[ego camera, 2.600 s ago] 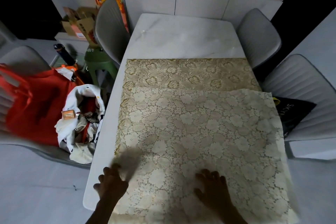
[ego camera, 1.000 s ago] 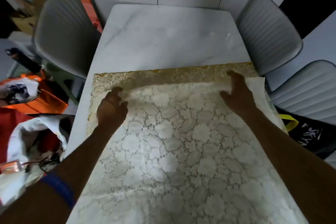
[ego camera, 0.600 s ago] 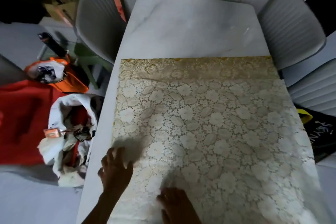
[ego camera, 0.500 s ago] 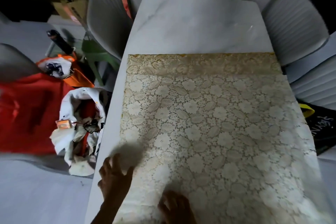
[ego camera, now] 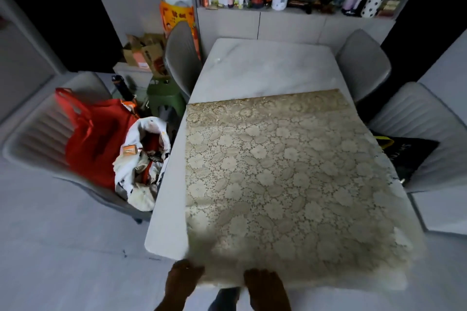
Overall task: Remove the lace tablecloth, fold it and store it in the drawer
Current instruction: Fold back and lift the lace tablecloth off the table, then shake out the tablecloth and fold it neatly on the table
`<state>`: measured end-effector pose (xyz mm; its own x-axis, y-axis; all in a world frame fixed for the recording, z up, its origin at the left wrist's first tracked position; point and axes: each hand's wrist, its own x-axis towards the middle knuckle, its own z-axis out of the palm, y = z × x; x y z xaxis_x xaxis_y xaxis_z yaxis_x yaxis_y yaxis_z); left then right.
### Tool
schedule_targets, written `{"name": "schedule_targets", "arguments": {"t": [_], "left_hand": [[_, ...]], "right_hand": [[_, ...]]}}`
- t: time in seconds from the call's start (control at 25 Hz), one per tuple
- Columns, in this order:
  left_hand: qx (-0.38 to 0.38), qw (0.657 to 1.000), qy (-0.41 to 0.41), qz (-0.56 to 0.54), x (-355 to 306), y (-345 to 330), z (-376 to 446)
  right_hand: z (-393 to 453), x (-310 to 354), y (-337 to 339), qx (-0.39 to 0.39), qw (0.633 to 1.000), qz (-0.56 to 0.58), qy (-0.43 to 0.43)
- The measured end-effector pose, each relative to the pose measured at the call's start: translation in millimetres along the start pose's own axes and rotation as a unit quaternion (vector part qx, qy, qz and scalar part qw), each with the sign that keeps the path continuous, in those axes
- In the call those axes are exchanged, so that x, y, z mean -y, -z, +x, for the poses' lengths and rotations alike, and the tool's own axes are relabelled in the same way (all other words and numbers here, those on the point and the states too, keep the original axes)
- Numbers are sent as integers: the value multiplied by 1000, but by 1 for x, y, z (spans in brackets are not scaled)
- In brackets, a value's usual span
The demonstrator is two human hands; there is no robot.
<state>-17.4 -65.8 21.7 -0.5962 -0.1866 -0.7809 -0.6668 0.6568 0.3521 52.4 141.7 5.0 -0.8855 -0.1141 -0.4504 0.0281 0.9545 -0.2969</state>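
left hand (ego camera: 184,276), right hand (ego camera: 262,285), both palm-down, close together

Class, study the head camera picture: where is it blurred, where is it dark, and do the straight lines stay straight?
Head view: the near edge of the lace tablecloth is smeared with blur around the left hand and right hand; the middle of the cloth is sharp; the upper corners are dark; the table edges and the chairs bow outward, a wide-angle distortion.

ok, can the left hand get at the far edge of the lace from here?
Probably not without leaning in. The left hand sits at the lace tablecloth's near edge; nothing lies on the cloth between, but the far edge is across the whole folded panel.
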Motion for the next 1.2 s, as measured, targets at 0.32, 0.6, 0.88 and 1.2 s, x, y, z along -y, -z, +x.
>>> {"name": "schedule_targets", "arguments": {"t": [0.32,0.6,0.88,1.2], "left_hand": [[99,940,-86,-316,23,-11,-177],[95,923,-271,-256,79,12,-242],[-28,774,-630,54,198,58,-230],[-106,768,-599,199,266,67,-270]], "right_hand": [[-171,13,27,-192,979,68,23],[-263,109,24,-313,933,167,-60],[-321,191,3,-314,931,175,-60],[-457,192,9,-391,826,398,-78]]}}
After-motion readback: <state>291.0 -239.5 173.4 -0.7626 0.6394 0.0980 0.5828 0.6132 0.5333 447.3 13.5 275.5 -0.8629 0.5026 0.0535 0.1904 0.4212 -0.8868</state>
